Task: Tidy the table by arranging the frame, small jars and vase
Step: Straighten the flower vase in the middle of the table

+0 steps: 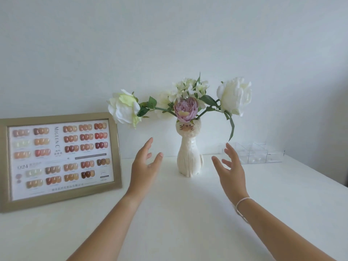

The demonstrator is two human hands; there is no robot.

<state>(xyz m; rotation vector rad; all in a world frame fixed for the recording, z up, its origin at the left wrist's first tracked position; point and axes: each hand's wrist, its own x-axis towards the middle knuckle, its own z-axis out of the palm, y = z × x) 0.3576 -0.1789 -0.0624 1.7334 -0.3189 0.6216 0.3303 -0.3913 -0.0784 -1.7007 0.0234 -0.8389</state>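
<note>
A cream cat-shaped vase (189, 157) stands upright near the wall on the white table (178, 213), holding white flowers and one lilac bloom (185, 110). My left hand (144, 166) is open to the vase's left, apart from it. My right hand (230, 170), a thin white bracelet on its wrist, is open to the vase's right, also not touching. A gold frame (58, 160) with a chart of nail colours leans upright at the left. No small jars can be made out.
A clear plastic organiser (254, 152) with several compartments sits against the wall at the right, behind my right hand. The table's right edge (323, 187) runs diagonally. A plain white wall closes off the back.
</note>
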